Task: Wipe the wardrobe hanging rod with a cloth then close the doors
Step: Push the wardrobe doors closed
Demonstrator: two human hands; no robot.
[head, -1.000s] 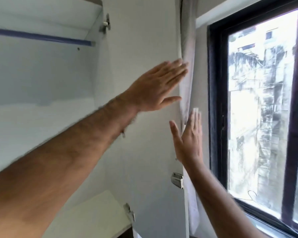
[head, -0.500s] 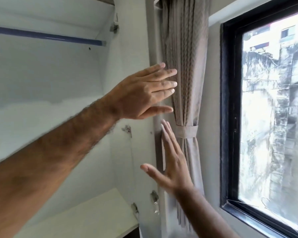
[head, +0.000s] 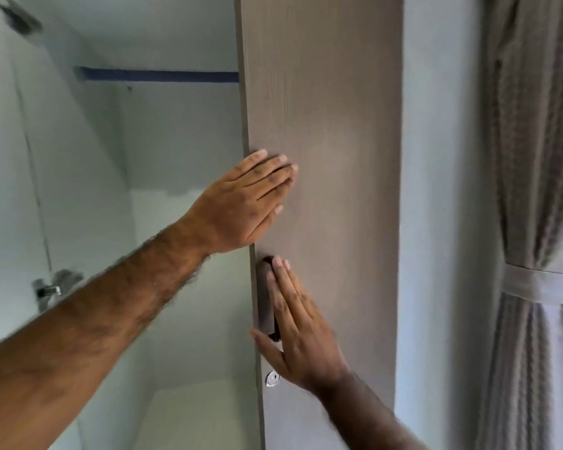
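Both my hands lie flat and empty on the brown wardrobe door [head: 322,125], left hand [head: 244,206] above its handle [head: 265,300], right hand [head: 303,336] touching it.

Rt door [head: 322,125] swung round since 1.0 s ago: then white inner face toward cam, now brown woodgrain outer face, covering rt part of wardrobe opening. Window gone from view; curtain [head: 533,222] now at far rt. L hand [head: 244,206] was hovering by door edge, now flat on outer face near its free edge. R hand [head: 299,329] moved from behind door edge to front, fingers lying over dark handle [head: 265,303]. Rod [head: 156,75] now partly cut off behind door.
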